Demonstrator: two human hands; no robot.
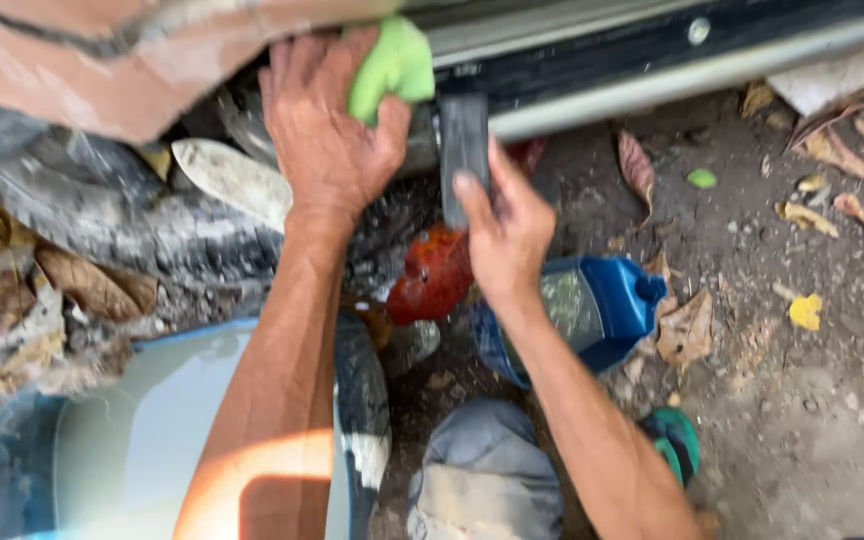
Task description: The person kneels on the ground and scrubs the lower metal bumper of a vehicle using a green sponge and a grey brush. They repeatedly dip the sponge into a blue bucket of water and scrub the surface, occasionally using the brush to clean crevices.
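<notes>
My left hand (324, 130) is closed around a bright green cloth (394, 65) and presses it up under a metal rail (642, 55) that runs across the top of the view. To its right, my right hand (507, 235) grips a dark flat rectangular bar (464, 145) that stands upright against the rail's lower edge. The thumb lies on the bar's face. Both forearms reach up from the bottom of the view.
A blue plastic container (607, 305) and a red rounded object (432, 275) lie on the dirt below the hands. A pale tub with a blue rim (102, 440) sits at lower left. A worn tyre (82, 215), dry leaves (687, 330) and a knee (482, 470) surround them.
</notes>
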